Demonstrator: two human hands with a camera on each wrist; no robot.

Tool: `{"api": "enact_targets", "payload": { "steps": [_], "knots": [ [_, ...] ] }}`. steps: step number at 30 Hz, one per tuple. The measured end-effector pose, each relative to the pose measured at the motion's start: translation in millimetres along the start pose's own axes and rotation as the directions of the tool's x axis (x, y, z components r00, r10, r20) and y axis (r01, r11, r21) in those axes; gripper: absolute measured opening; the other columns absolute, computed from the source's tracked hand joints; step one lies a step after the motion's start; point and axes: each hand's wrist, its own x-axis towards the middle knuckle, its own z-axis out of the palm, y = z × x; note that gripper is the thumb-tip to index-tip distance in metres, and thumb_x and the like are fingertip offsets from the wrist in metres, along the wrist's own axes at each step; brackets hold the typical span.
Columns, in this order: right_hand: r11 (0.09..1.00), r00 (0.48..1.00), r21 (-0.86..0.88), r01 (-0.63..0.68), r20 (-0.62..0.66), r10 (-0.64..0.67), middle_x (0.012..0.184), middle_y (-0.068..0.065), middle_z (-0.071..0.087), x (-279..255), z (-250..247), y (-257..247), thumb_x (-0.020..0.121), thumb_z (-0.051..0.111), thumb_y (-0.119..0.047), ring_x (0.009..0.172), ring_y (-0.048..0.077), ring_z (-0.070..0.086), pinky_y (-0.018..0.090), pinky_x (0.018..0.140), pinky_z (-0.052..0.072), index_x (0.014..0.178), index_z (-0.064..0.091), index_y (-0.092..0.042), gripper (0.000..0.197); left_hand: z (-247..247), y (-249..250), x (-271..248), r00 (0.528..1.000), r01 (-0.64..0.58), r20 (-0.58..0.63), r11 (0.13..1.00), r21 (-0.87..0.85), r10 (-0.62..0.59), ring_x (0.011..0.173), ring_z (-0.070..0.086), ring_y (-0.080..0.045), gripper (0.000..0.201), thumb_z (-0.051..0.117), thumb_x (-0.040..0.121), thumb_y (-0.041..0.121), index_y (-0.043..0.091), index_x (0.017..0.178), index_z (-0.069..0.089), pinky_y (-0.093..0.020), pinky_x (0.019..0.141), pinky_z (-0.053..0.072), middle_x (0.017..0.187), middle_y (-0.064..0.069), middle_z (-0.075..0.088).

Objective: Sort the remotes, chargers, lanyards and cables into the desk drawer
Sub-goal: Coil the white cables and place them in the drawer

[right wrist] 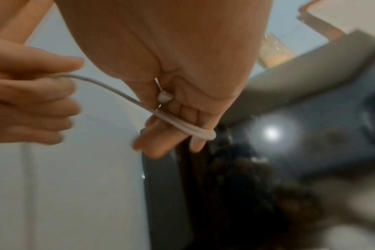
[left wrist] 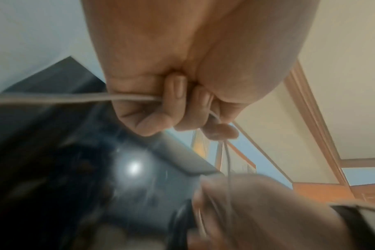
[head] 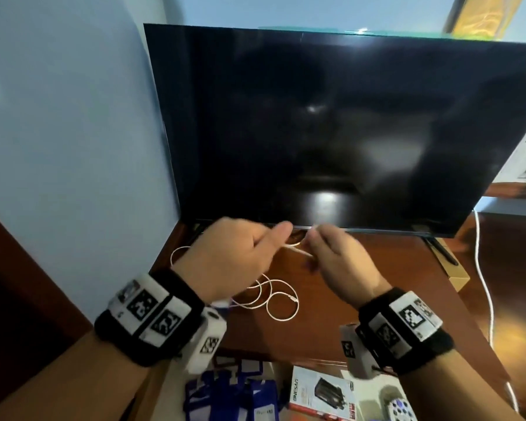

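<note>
A thin white cable [head: 278,302] lies in loose loops on the brown desk [head: 362,284] below my hands. My left hand [head: 240,253] grips a stretch of it, fingers curled round the cable [left wrist: 122,98]. My right hand [head: 331,256] holds the other end, with the cable [right wrist: 193,132] wound in loops round its fingers [right wrist: 158,145] and the plug [right wrist: 164,98] tucked against the palm. A short span runs between the two hands in front of the TV's lower edge. Blue lanyards [head: 234,393] and a remote [head: 400,408] lie in the drawer at the bottom.
A large dark TV [head: 331,126] stands at the back of the desk. A boxed charger [head: 322,393] lies beside the lanyards. A thicker white cord [head: 483,284] hangs down the right side. A blue wall is to the left.
</note>
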Motion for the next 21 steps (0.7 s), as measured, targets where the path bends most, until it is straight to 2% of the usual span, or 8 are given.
{"api": "enact_targets", "payload": {
  "steps": [3, 6, 10, 13, 15, 17, 19, 21],
  "knots": [
    [0.896, 0.979, 0.42, -0.146, 0.189, 0.071, 0.045, 0.001, 0.049, -16, 16, -17, 0.105, 0.046, -0.04, 0.045, 0.021, 0.043, 0.035, 0.056, 0.038, 0.076, 0.068, -0.015, 0.044, -22, 1, 28, 0.982, -0.067, -0.17, 0.994, 0.089, 0.082, 0.042, 0.04, -0.016, 0.069, 0.042, 0.107, 0.054, 0.014, 0.051, 0.04, -0.036, 0.05, 0.036, 0.044, -0.001, 0.037],
    [0.633, 0.98, 0.758, -0.156, 0.198, 0.006, 0.044, 0.004, 0.034, -26, 19, -47, 0.105, 0.046, -0.037, 0.042, 0.021, 0.028, 0.032, 0.052, 0.042, 0.079, 0.067, -0.006, 0.046, -18, -17, 55, 0.98, 0.05, -0.193, 0.999, 0.019, -0.046, 0.043, 0.037, -0.012, 0.067, 0.042, 0.106, 0.056, 0.017, 0.052, 0.035, -0.03, 0.053, 0.031, 0.045, 0.005, 0.033],
    [0.401, 0.997, 0.914, -0.06, 0.037, 0.065, 0.05, 0.005, 0.042, -23, 3, -80, 0.107, 0.041, -0.031, 0.044, 0.02, 0.044, 0.036, 0.059, 0.047, 0.08, 0.058, -0.009, 0.039, 17, -55, 62, 0.952, 0.287, -0.046, 0.937, -0.201, -0.301, 0.041, 0.036, -0.01, 0.068, 0.039, 0.102, 0.067, 0.02, 0.053, 0.042, -0.032, 0.057, 0.032, 0.048, 0.008, 0.038],
    [0.294, 0.993, 0.954, 0.057, -0.084, 0.08, 0.069, 0.014, 0.068, -16, -17, -85, 0.11, 0.038, -0.026, 0.066, 0.027, 0.068, 0.037, 0.075, 0.06, 0.086, 0.057, -0.007, 0.037, 48, -61, 32, 0.938, 0.336, 0.191, 0.89, -0.307, -0.289, 0.045, 0.029, -0.014, 0.066, 0.036, 0.1, 0.07, 0.022, 0.054, 0.039, -0.035, 0.056, 0.031, 0.051, 0.007, 0.031],
    [0.371, 0.984, 0.919, 0.135, -0.167, 0.057, 0.097, 0.02, 0.077, -10, -25, -77, 0.111, 0.039, -0.025, 0.1, 0.028, 0.075, 0.041, 0.099, 0.055, 0.087, 0.058, -0.008, 0.035, 62, -51, 10, 0.921, 0.322, 0.304, 0.913, -0.251, -0.241, 0.049, 0.036, -0.014, 0.068, 0.033, 0.1, 0.071, 0.022, 0.055, 0.044, -0.035, 0.061, 0.038, 0.052, 0.007, 0.036],
    [0.6, 0.969, 0.779, 0.181, -0.247, 0.028, 0.114, 0.013, 0.076, -5, -27, -64, 0.111, 0.041, -0.025, 0.12, 0.017, 0.068, 0.037, 0.109, 0.046, 0.087, 0.06, -0.009, 0.034, 65, -37, -7, 0.918, 0.292, 0.336, 0.931, -0.219, -0.209, 0.051, 0.043, -0.011, 0.068, 0.031, 0.099, 0.072, 0.022, 0.056, 0.049, -0.035, 0.065, 0.041, 0.052, 0.008, 0.042],
    [0.842, 0.953, 0.513, 0.166, -0.304, -0.003, 0.113, -0.002, 0.075, -1, -23, -49, 0.109, 0.045, -0.026, 0.122, 0.001, 0.063, 0.02, 0.103, 0.044, 0.091, 0.061, -0.007, 0.031, 56, -22, -15, 0.942, 0.214, 0.3, 0.959, -0.187, -0.151, 0.053, 0.049, -0.007, 0.069, 0.028, 0.097, 0.075, 0.022, 0.06, 0.054, -0.035, 0.065, 0.046, 0.054, 0.006, 0.05],
    [0.965, 0.963, 0.235, 0.117, -0.265, -0.052, 0.101, -0.015, 0.07, 2, -17, -35, 0.108, 0.048, -0.029, 0.107, -0.006, 0.063, 0.008, 0.081, 0.043, 0.098, 0.062, -0.009, 0.026, 37, -4, -16, 0.975, 0.102, 0.212, 0.984, -0.143, -0.07, 0.053, 0.054, -0.006, 0.07, 0.028, 0.099, 0.073, 0.02, 0.065, 0.058, -0.038, 0.065, 0.05, 0.056, 0.004, 0.056]
  ]
}}
